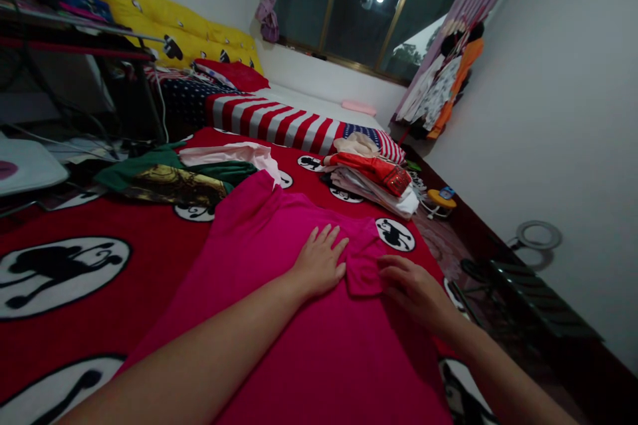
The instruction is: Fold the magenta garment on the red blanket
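Note:
A bright pink short-sleeved shirt (279, 352) lies spread over the red patterned bedding, its neckline towards the far side. My left hand (321, 262) presses flat on its upper part, fingers spread. At the right, one sleeve (363, 274) is folded inward over the body of the shirt. My right hand (416, 289) touches the outer edge of that sleeve, fingers slightly bent and apart; its thumb and lower fingers are partly in shadow.
Beyond the shirt, a stack of folded clothes (373, 176) stands at the right. Loose green and pale pink garments (144, 176) lie at the left. A cluttered desk (74, 46) is on the left, and a ring light (538, 236) stands near the right wall.

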{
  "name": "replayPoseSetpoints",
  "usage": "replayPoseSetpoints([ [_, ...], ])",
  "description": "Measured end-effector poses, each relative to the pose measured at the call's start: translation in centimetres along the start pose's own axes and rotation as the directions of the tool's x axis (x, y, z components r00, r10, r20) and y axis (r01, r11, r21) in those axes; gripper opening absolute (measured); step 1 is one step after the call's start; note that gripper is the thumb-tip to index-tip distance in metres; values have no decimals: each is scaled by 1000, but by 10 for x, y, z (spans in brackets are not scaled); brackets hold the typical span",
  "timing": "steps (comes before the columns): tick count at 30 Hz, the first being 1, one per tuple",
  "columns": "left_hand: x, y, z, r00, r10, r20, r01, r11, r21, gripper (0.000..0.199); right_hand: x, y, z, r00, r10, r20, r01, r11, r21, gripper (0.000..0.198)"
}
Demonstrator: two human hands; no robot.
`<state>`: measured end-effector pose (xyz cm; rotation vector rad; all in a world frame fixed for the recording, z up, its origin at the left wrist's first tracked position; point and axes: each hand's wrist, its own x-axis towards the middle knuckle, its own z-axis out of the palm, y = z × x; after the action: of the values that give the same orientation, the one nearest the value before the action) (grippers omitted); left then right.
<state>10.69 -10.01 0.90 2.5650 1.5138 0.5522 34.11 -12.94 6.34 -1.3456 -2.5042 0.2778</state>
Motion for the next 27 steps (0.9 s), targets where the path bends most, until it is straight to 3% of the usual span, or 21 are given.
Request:
replayPoseSetpoints([
  [2, 0, 0, -1, 1000, -5, 8, 5, 1000, -2, 55, 0, -1, -8, 987, 116, -108, -121, 992, -42, 21],
  [3, 0, 1, -2, 1000, -10, 12, 10, 1000, -3, 56, -1, 4, -13, 960, 193, -204, -204, 978, -32, 23],
  [6, -1, 2, -3, 1000, -19, 19, 19, 1000, -2, 58, -11, 36, -29, 782, 421, -459, -411, 903, 128, 34],
  [8, -1, 3, -4, 1000, -18, 18, 18, 1000, 1, 58, -23, 67, -33, 677, 564, -472, -527, 820, 224, 38],
  [11, -1, 4, -4, 1000, -15, 15, 15, 1000, -3, 58, -40, 105, -27, 626, 707, -328, -680, 701, 214, 32],
  [13, -1, 4, -4, 1000, -20, 18, 20, 1000, -5, 58, -44, 115, -23, 624, 721, -303, -710, 685, 167, 32],
  [15, 0, 4, -5, 999, -27, 23, 27, 1000, -2, 58, -37, 111, -21, 633, 679, -372, -684, 716, 141, 38],
  [18, 0, 3, -4, 999, -30, 23, 30, 1000, 1, 58, -7, 92, -20, 691, 582, -428, -599, 793, 111, 38],
  [23, -1, 2, -4, 999, -17, 28, 18, 1000, -18, 58, 58, 73, -7, 817, 484, -314, -518, 855, -27, 40],
  [27, 0, 1, -9, 998, -53, -43, 48, 993, -104, 60, 86, 75, 1, 814, 525, -247, -567, 810, -149, 32],
])
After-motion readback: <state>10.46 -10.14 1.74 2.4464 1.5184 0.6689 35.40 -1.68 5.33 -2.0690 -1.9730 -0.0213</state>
